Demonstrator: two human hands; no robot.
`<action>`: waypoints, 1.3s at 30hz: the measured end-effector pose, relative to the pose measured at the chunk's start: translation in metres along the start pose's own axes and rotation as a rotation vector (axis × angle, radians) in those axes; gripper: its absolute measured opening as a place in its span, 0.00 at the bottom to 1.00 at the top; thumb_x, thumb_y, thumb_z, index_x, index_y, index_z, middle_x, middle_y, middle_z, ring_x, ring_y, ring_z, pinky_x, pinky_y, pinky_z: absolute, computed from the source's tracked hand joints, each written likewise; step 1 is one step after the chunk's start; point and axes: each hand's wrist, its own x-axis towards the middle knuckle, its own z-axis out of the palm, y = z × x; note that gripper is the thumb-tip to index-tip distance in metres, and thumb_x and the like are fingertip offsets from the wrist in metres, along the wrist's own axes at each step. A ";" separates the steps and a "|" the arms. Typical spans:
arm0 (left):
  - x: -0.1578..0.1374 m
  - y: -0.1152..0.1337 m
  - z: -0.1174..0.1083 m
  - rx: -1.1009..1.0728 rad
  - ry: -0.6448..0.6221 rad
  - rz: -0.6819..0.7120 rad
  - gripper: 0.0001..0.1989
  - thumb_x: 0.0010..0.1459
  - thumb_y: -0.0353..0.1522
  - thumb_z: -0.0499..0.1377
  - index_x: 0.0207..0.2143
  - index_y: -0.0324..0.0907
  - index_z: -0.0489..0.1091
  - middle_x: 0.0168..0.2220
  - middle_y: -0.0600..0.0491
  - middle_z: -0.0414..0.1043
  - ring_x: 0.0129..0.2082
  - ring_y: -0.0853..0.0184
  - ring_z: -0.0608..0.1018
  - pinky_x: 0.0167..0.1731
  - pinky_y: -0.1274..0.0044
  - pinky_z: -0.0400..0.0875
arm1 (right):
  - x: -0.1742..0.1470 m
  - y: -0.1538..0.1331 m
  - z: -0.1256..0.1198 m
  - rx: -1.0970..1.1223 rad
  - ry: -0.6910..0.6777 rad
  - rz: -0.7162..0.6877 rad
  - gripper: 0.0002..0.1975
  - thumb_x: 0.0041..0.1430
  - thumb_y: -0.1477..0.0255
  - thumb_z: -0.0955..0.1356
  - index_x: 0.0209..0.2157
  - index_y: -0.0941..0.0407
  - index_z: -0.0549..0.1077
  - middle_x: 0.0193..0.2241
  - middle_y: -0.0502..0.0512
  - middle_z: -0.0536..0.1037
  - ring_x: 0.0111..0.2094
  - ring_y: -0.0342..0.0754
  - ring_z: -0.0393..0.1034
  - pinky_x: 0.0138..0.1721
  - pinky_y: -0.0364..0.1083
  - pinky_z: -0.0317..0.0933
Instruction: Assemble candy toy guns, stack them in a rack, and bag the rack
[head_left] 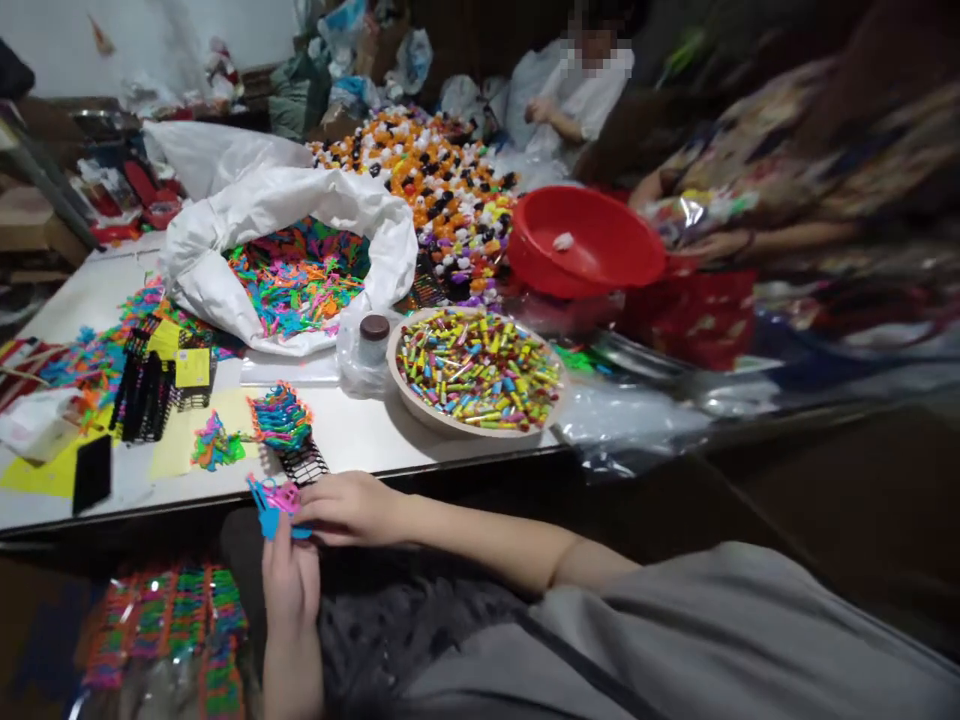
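Item: bright blue, thin-pronged plastic piece (pixel 270 523), sitting between both hands just off the near edge of the white tabletop (pixel 360 430); prongs are pointing far and left, long axis slanting from near right. Glossy pink plastic piece (pixel 283 498): lying against it. Left hand (pixel 291 578): pinching the blue piece. Right hand (pixel 358 508): touching the pieces with fingers bunching together; cannot tell whether it is gripping. Black plastic grid (pixel 307 464): lying just beyond.

there's a decent gap on the table (pixel 365 438) past the right hand (pixel 356 507), between black mesh (pixel 309 464) and bowl (pixel 431 414), but the white sack (pixel 191 265) kinda blocks going deeper
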 end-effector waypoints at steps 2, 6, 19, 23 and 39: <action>-0.002 -0.006 0.008 -0.079 0.086 0.040 0.28 0.49 0.46 0.63 0.50 0.43 0.69 0.47 0.47 0.74 0.50 0.61 0.75 0.51 0.72 0.71 | -0.002 -0.005 0.004 0.076 -0.029 0.057 0.14 0.59 0.71 0.63 0.46 0.59 0.67 0.44 0.59 0.75 0.46 0.46 0.68 0.48 0.46 0.62; -0.014 -0.017 -0.014 -0.053 0.207 0.027 0.24 0.44 0.46 0.67 0.41 0.42 0.72 0.40 0.49 0.76 0.41 0.61 0.79 0.43 0.71 0.76 | -0.010 -0.012 0.017 0.232 0.010 0.226 0.18 0.47 0.81 0.61 0.43 0.58 0.64 0.43 0.59 0.73 0.47 0.47 0.63 0.51 0.50 0.61; -0.037 -0.032 -0.058 0.457 0.290 -0.091 0.42 0.36 0.52 0.67 0.51 0.43 0.60 0.40 0.48 0.75 0.41 0.58 0.78 0.41 0.70 0.75 | -0.023 -0.032 0.039 0.621 -0.292 0.635 0.23 0.55 0.64 0.68 0.51 0.58 0.66 0.27 0.49 0.72 0.26 0.39 0.65 0.27 0.37 0.56; -0.041 -0.036 -0.037 0.361 0.213 -0.091 0.41 0.50 0.61 0.49 0.58 0.47 0.56 0.54 0.45 0.66 0.56 0.57 0.70 0.52 0.68 0.69 | -0.025 -0.027 0.045 0.438 -0.237 0.630 0.15 0.58 0.66 0.65 0.45 0.58 0.71 0.30 0.52 0.76 0.29 0.40 0.69 0.31 0.38 0.59; -0.039 -0.023 -0.040 0.381 0.390 0.269 0.24 0.59 0.43 0.54 0.54 0.42 0.67 0.48 0.46 0.70 0.51 0.62 0.71 0.55 0.71 0.63 | -0.027 -0.037 0.043 0.437 -0.307 0.482 0.23 0.52 0.79 0.60 0.52 0.58 0.65 0.39 0.58 0.76 0.41 0.49 0.69 0.47 0.51 0.63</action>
